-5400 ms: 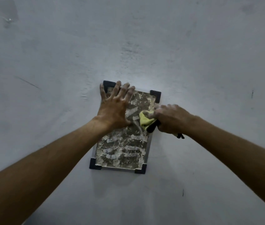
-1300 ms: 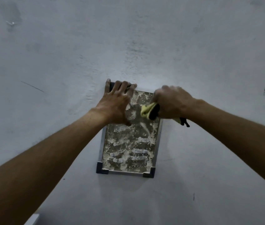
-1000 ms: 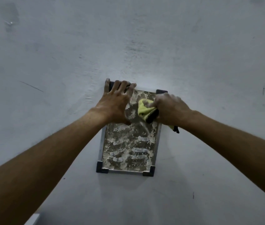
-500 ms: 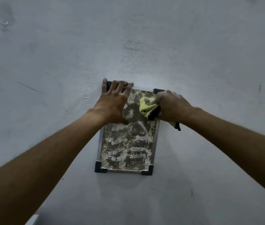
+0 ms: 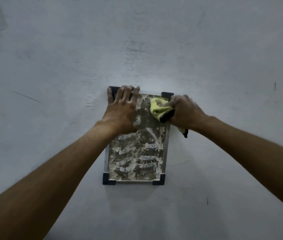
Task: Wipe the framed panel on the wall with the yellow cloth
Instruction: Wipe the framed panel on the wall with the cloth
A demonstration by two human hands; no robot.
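In the head view the right hand (image 5: 185,113), grasping the yellow cloth (image 5: 159,108), has climbed to the top-right corner of the framed panel (image 5: 135,153) on the wall (image 5: 50,66), the flat, released left hand (image 5: 121,111) still bracing it; lower grime remains.

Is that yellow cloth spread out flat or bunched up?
Bunched up. The yellow cloth is wadded in the right hand, whose fingers curl round it, pressed to the framed panel near its top right corner.

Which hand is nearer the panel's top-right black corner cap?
Right. The right hand, gripping the yellow cloth, sits below that corner cap; the left hand rests on the top-left corner.
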